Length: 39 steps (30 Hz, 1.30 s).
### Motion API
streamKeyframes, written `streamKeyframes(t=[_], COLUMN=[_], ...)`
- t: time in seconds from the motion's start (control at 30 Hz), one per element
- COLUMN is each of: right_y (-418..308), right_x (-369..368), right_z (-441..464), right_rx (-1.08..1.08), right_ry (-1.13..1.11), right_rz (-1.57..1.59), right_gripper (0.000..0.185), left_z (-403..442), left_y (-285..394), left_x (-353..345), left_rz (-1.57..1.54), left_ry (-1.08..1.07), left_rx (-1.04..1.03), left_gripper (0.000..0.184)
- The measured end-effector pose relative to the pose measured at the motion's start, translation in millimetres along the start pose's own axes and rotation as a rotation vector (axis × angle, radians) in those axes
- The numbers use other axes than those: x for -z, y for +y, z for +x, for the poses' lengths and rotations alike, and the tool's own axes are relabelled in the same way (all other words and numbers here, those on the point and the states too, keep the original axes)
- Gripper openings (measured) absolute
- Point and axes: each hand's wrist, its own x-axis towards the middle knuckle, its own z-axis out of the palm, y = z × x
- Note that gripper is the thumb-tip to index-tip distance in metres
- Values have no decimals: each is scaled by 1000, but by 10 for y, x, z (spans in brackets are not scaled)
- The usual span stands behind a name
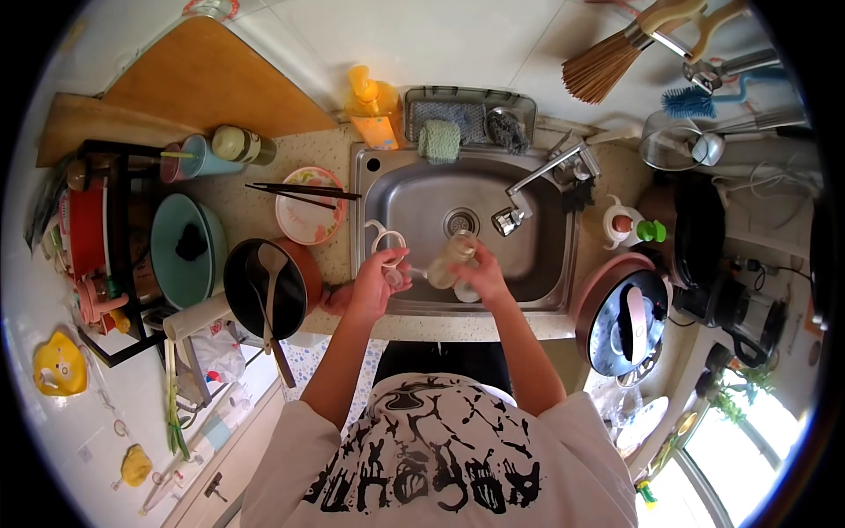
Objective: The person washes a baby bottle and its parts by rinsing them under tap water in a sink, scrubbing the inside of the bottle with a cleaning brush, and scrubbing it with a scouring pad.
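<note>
Over the near side of the steel sink (400, 198), my left hand (380, 283) is closed around a white ring-shaped piece with a curved loop (387, 239). It looks like a bottle cap with a handle, but its exact kind is unclear. My right hand (482, 276) grips a clear bottle (459, 248), tilted above the basin near the drain (460, 222). Pale, blurred shapes lie between my hands and beneath the bottle; I cannot make them out. The swivelled faucet (519, 211) reaches over the basin's right side, apart from my hands.
Left of the sink stand a pan (295, 273) with ladles, a plate (308, 224) with chopsticks (304, 191), and a teal basin (209, 246). Behind are a soap bottle (373, 101) and a sponge caddy (471, 97). A lidded pot (598, 304) sits at right.
</note>
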Motion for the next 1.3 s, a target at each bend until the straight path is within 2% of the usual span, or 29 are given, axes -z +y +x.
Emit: streamKeyframes(t=[0.13, 0.33, 0.7, 0.83, 1.0, 1.1, 1.2, 1.3], right_y=[78, 83, 342, 351, 295, 309, 300, 254], right_x=[51, 67, 136, 156, 157, 158, 135, 134], right_z=[71, 38, 104, 110, 94, 119, 127, 122], right_rx=[-208, -294, -336, -328, -424, -464, -489, -511], right_ry=[-46, -55, -119, -256, -234, -236, -226, -212], right_rz=[144, 314, 502, 590, 574, 598, 648, 635], right_gripper=[66, 66, 48, 46, 50, 52, 52, 52], left_z=[13, 9, 9, 16, 47, 174, 216, 165], left_y=[-24, -17, -43, -51, -115, -267, -350, -360], left_x=[55, 89, 123, 87, 24, 79, 54, -86], left_rz=[8, -8, 2, 156, 349, 497, 705, 933], left_ry=[-53, -45, -46, -19, 29, 43, 87, 122], left_rx=[-36, -46, -25, -89, -169, -266, -253, -330], left_gripper=[45, 44, 43, 39, 35, 38, 40, 45])
